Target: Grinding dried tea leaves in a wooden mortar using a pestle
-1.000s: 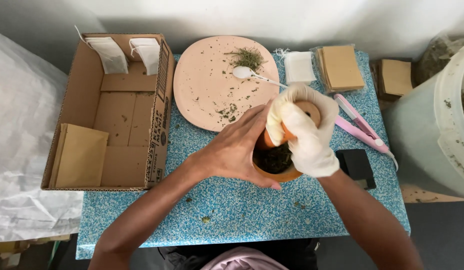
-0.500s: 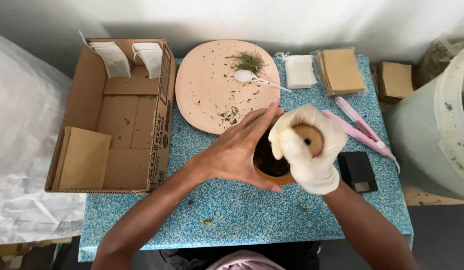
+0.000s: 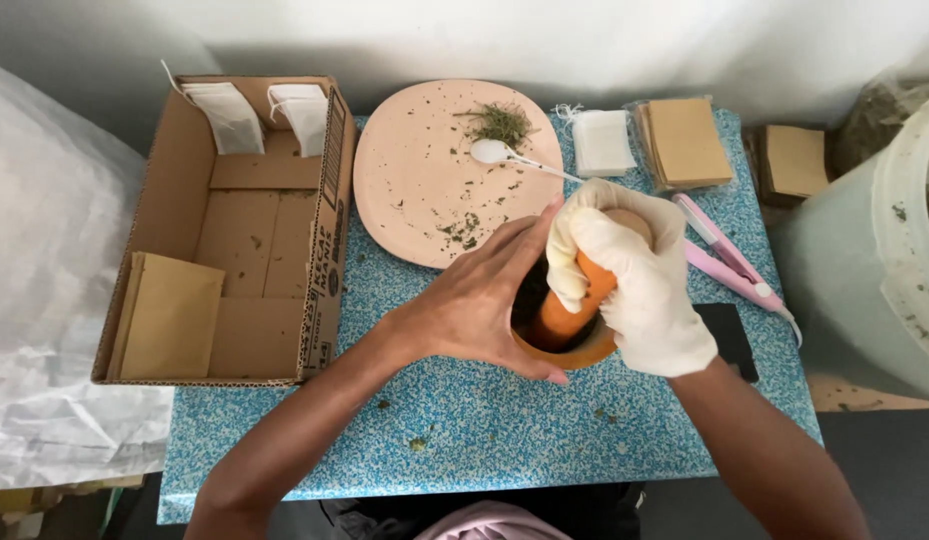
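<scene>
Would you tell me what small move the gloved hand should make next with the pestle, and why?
Probably press the wooden pestle down and turn it inside the mortar. The gloved right hand grips it tilted into the bowl, the bare left hand braces the rim, and dark herb shows inside.

Soft, even daylight (sharp throughout)

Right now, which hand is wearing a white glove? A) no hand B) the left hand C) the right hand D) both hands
C: the right hand wears a white glove and grips the orange pestle in the wooden mortar, while the left hand is bare and steadies the mortar's side.
</scene>
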